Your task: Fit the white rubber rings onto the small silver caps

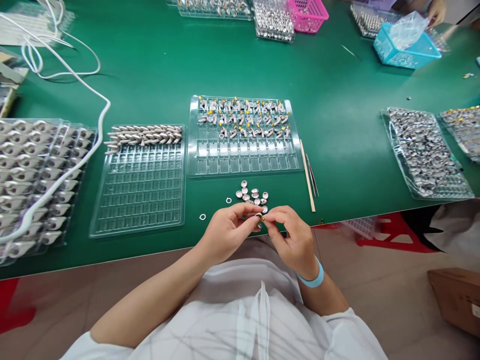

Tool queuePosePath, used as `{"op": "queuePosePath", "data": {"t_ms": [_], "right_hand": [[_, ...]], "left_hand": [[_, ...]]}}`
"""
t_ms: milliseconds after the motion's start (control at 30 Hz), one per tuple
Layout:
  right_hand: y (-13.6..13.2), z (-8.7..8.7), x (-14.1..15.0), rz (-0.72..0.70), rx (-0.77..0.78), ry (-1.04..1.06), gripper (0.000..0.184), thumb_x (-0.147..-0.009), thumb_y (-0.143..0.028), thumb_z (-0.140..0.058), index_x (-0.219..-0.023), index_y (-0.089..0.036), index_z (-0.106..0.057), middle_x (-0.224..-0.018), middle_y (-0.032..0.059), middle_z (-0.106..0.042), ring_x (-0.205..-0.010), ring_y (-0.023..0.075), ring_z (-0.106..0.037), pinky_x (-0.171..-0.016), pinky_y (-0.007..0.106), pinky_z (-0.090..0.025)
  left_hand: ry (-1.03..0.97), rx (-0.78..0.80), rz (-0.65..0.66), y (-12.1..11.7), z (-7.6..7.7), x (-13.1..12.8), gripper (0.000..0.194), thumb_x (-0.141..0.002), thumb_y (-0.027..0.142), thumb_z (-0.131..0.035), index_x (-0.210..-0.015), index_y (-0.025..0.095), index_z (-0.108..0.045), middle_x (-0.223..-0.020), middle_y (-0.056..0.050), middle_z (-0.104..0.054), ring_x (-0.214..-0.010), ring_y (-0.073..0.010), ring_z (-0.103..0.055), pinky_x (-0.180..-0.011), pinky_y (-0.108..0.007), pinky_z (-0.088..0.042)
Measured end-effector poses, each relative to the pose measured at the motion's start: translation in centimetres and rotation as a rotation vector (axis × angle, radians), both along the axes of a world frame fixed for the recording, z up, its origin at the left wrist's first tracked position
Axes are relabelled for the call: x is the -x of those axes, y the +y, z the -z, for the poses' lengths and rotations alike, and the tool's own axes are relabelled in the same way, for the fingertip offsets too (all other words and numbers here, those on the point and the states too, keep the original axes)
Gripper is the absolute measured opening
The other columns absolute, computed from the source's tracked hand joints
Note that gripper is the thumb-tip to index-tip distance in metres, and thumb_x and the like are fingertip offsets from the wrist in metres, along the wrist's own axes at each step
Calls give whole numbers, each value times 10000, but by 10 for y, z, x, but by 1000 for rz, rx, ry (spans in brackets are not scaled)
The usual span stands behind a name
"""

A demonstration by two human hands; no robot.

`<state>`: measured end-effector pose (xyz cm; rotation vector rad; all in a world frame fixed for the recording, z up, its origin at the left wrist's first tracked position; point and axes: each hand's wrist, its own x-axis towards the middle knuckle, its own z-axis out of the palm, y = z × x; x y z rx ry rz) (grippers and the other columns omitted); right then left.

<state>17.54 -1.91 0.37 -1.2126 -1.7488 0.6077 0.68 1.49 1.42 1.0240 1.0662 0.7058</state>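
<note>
My left hand (230, 227) pinches a small part with a dark, silvery edge close to the table's front edge. Fingertips of my right hand (290, 235) meet it there, closed on a tiny orange-gold piece at that part. What exactly lies between the fingers is mostly covered. Just beyond them is a loose group of small round metal caps (244, 191). Two thin white rings (202, 217) lie to the left of the caps. A clear tray (245, 167) behind holds rows of small grey parts with orange tabs. Right of it lie a wooden stick (307, 175) and tweezers (312, 176).
Left stand a clear tray (138, 200) partly filled with slim grey parts and stacked trays of larger grey shells (22, 160), crossed by a white cable (103, 112). Packed trays (423, 150) sit right. Pink (307, 17) and blue baskets (393, 50) stand far back, near another person's hand (437, 11).
</note>
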Motion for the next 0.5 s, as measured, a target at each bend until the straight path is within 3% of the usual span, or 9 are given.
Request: {"op": "queuePosePath", "data": {"t_ms": [267, 500], "right_hand": [[-2, 6, -1, -85, -33, -25, 315, -879, -44, -554, -1118, -245, -599, -974, 60, -658, -908, 178, -638, -766, 328, -554], [0, 1, -1, 8, 47, -22, 232, -906, -80, -537, -1057, -237, -619, -941, 60, -653, -867, 175, -636, -740, 325, -554]], "left_hand": [[63, -85, -3, -3, 6, -2, 223, -835, 277, -629, -992, 140, -711, -934, -72, -737, -844, -191, -699, -764, -306, -617], [34, -74, 48, -4, 7, 2, 289, -857, 299, -627, -1082, 135, -703, -965, -78, -749, -800, -183, -720, -789, -321, -625]]}}
